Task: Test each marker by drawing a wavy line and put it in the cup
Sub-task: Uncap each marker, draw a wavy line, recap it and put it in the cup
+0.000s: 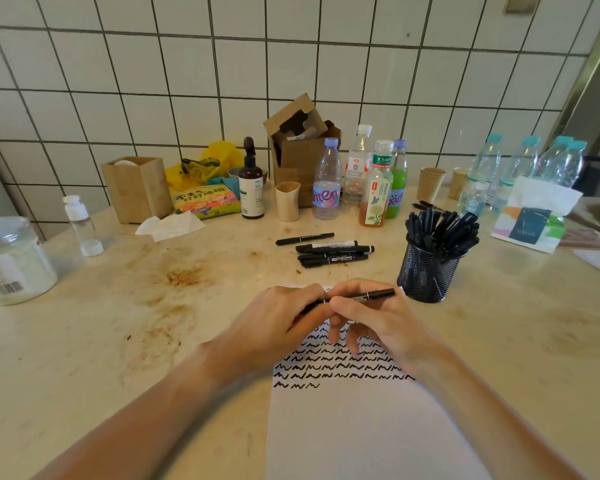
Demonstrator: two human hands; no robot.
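Both my hands hold one black marker (374, 294) level above the white paper (361, 427). My left hand (278, 323) grips its left end and my right hand (371, 317) pinches its middle; the right end sticks out toward the cup. The paper carries several rows of black wavy lines (340, 362). A black mesh cup (426, 275) full of several markers stands just right of my hands. Several loose black markers (326, 251) lie on the table beyond the paper.
Along the tiled wall stand drink bottles (374, 181), a spray bottle (252, 181), a cardboard box (302, 147), paper cups (430, 183), a snack bag (205, 202) and water bottles (520, 168). A plastic jar (11, 261) sits at far left. The stained table (153, 306) has tissues (174, 225).
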